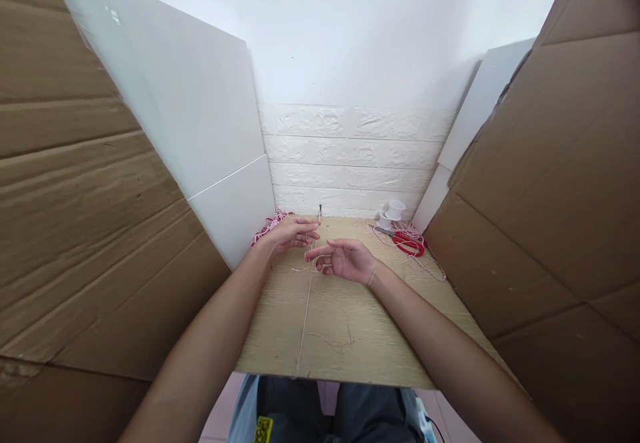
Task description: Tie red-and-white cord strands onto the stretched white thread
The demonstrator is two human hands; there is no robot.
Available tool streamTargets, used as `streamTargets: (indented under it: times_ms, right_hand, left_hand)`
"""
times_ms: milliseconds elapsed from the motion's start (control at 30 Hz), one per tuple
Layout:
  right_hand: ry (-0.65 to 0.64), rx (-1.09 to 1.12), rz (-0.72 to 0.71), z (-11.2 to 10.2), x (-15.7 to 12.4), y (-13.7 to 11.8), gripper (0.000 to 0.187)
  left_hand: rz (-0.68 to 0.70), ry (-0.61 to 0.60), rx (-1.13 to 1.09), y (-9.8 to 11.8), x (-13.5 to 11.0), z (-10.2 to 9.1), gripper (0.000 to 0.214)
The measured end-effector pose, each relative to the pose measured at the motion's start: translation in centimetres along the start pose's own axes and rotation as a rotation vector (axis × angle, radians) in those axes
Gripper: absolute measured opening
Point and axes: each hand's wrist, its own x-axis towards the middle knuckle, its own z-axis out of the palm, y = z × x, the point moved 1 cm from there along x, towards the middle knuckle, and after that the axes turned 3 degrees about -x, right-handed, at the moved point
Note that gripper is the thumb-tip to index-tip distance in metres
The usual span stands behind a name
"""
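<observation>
My left hand [294, 233] reaches over the far part of a light wooden board [280, 336], fingers curled together near a small dark pin [320, 212] standing at the board's far edge. My right hand [344, 258] lies just in front of it, palm turned up, fingers loosely bent and pinched toward the left hand. A thin pale string [305, 309] runs straight along the board from the front edge up toward the pin, passing between the two hands. Whether either hand actually grips the string is too fine to make out.
Red-handled scissors [407, 241] lie on tangled pink-white thread at the far right, beside two white spools [391, 213]. More red-white thread [270, 224] is heaped at the far left. Cardboard walls [75, 216] and white panels [200, 116] close in both sides.
</observation>
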Motion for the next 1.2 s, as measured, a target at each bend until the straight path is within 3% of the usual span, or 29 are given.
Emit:
streamTargets:
  times_ms: [233,767,900,1200]
  right_hand:
    - [-0.005,0.017,-0.023,-0.5,0.1,0.1,0.045]
    - [0.106,0.197,-0.043,-2.7,0.9,1.0,0.032]
    - [0.163,0.189,-0.046,-3.1,1.1,1.3,0.031]
    - [0.170,0.181,-0.053,-3.2,1.3,1.4,0.029]
  left_hand:
    - [-0.112,-0.151,0.088,0.7,-0.9,-0.1,0.055]
    - [-0.097,-0.397,0.093,0.5,-1.3,-0.4,0.041]
    - [-0.077,-0.381,0.072,0.1,-0.9,-0.5,0.035]
    - [-0.032,-0.218,-0.027,-0.1,-0.2,-0.4,0.026]
